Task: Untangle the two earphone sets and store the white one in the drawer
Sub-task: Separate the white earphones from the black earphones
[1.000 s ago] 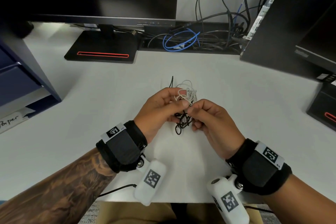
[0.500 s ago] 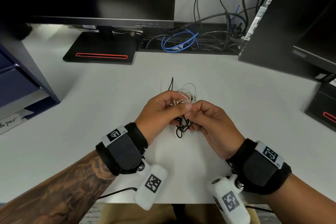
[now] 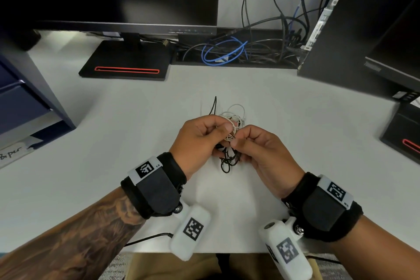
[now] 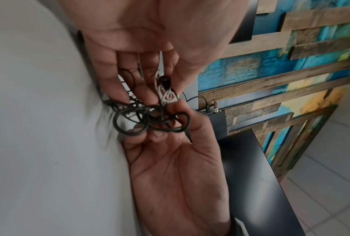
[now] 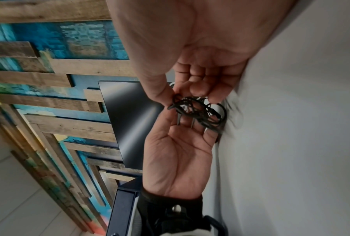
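hands work together: our left hand (image 3: 200,141) pinches the white earphones (image 3: 234,118), our right hand (image 3: 261,154) pinches the black earphones (image 3: 228,161) above the table (image 3: 113,143).

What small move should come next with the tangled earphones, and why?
Probably draw the hands slowly apart: the left hand pinches the white earphone cord, the right hand holds the black earphone cord, and the two cords are knotted together.

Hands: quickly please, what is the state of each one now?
Left hand: closed, pinching the white earphone cable.
Right hand: closed, pinching the same tangle, the black earphone cable hanging below.
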The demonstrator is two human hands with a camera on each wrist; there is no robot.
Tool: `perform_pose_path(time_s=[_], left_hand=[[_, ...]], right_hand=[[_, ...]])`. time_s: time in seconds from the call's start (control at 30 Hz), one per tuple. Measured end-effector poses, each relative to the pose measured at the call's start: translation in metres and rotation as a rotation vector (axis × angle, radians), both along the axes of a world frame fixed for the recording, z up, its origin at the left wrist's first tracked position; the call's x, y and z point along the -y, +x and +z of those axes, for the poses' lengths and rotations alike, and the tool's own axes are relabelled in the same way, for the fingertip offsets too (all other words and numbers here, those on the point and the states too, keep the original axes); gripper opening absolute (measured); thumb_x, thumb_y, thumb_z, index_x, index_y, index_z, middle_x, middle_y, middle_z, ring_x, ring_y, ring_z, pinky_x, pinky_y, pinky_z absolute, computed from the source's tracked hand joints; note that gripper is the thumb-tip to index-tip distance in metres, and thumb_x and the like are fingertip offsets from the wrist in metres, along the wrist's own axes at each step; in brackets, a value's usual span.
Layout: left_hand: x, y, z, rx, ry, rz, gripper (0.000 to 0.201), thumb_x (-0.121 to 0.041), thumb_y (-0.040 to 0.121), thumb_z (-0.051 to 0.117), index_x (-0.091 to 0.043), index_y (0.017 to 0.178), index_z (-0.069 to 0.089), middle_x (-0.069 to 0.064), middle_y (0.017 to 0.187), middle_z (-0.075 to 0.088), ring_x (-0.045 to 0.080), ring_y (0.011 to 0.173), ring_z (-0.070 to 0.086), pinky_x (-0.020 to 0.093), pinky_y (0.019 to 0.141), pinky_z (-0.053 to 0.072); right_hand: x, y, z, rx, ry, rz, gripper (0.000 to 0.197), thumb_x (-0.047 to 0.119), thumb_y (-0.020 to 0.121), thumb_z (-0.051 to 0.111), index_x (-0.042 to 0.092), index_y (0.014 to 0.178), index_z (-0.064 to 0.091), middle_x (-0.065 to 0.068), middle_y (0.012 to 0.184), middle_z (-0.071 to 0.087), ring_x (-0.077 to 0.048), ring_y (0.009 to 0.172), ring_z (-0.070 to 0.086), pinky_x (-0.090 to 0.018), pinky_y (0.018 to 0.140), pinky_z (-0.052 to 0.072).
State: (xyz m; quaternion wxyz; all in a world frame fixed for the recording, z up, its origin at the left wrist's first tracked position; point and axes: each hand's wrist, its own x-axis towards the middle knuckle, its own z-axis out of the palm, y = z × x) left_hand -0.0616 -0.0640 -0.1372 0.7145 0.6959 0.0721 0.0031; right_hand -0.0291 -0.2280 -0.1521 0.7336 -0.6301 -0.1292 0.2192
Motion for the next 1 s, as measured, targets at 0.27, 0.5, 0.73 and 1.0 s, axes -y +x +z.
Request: perform_pose_path(time_s=[0.27,0.5,0.73,1.0], left_hand=[[0.003,-0.001,0.009,-0.007,-0.035,0.083,0.014,-0.011,0.101,0.050,-0.011,0.092,0.061,0.006,0.089,0.068,0.018,0.071,0.073,0.045,0.070,0.057],[0.003,-0.003,0.012,0.049,0.062,0.081,0.012,-0.017,0.100,0.055,-0.014,0.090,0.060,-0.003,0.092,0.067,0.018,0.079,0.073,0.049,0.068,0.059],[0.000,-0.001,0.012,0.028,0.061,0.104,0.011,-0.014,0.100,0.055,-0.012,0.092,0.061,0.004,0.078,0.066,0.017,0.062,0.067,0.044,0.065,0.058],[-0.001,0.000,0.009,0.096,0.034,0.117,0.013,-0.003,0.097,0.057,-0.008,0.089,0.067,0.006,0.084,0.074,0.014,0.076,0.071,0.028,0.062,0.058]], right_hand=[[0.000,0.001,-0.003,0.001,0.008,-0.038,0.012,0.016,0.081,0.072,0.021,0.075,0.063,-0.003,0.070,0.052,-0.012,0.063,0.048,-0.025,0.064,0.046],[-0.001,0.001,-0.005,-0.021,0.061,-0.119,0.016,0.019,0.086,0.076,0.016,0.082,0.060,-0.002,0.070,0.053,-0.013,0.063,0.049,-0.027,0.062,0.049],[-0.001,0.000,-0.005,-0.016,0.090,-0.142,0.016,0.008,0.092,0.069,0.015,0.084,0.057,-0.003,0.074,0.055,-0.014,0.064,0.051,-0.026,0.062,0.047],[0.000,0.000,-0.003,-0.033,0.044,-0.092,0.011,0.019,0.083,0.073,0.015,0.084,0.062,-0.002,0.070,0.055,-0.015,0.064,0.051,-0.029,0.064,0.048]])
